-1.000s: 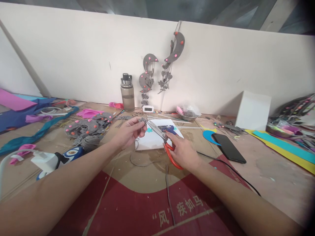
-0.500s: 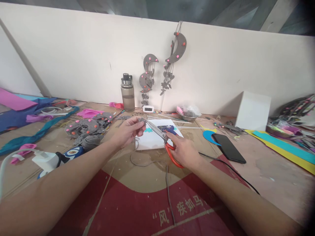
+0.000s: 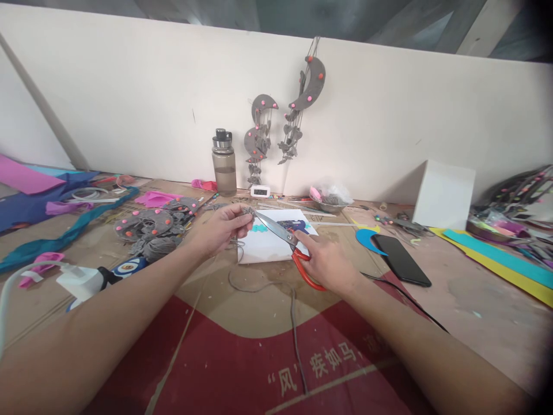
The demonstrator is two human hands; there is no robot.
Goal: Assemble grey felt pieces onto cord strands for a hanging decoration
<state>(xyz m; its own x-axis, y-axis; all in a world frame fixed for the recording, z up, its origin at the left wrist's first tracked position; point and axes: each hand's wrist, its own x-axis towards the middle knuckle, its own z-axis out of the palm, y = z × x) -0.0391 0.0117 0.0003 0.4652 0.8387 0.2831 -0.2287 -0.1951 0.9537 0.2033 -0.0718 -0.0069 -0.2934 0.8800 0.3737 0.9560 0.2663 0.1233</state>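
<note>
On the worktop (image 3: 242, 311), near the body, a grey cord (image 3: 259, 285) trails up to the left hand (image 3: 218, 230), whose fingers pinch a small grey felt piece (image 3: 247, 212). The right hand (image 3: 328, 262) grips the red-handled scissors (image 3: 283, 235), blades closed or nearly so at the piece. This looks like trimming; the next snip wants the blades held square to the felt. Beyond lie a white sheet (image 3: 268, 245), a phone (image 3: 401, 259) and a bottle (image 3: 223, 162).

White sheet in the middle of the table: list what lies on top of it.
On the white sheet lie a teal cut-out and a dark blue tool. The scissors in the right hand cover part of that tool.
</note>
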